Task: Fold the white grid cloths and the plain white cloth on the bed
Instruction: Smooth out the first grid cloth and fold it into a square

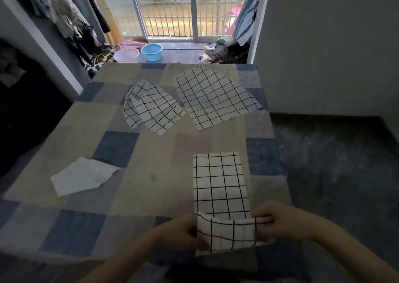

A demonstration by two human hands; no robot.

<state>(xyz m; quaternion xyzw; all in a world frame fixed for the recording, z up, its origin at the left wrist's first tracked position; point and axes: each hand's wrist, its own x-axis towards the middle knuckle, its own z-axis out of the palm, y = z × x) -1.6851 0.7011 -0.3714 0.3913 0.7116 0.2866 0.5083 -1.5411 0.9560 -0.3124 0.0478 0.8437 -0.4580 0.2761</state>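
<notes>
A long narrow grid cloth [220, 181] lies on the bed near the front right, its near end lifted and turned over. My left hand [183, 232] pinches that near end at its left corner, and my right hand [274, 222] pinches its right corner. A crumpled grid cloth [151, 108] lies further back at the middle. To its right a larger grid cloth [213, 97] is spread flat. The plain white cloth [83, 176] lies loosely folded at the left.
The bed [151, 175] has a blue, grey and beige checked cover; its right edge drops to dark floor [334, 175]. Beyond the far edge stand a blue basin [151, 52] and a pink basin [126, 55]. Clothes hang at the left.
</notes>
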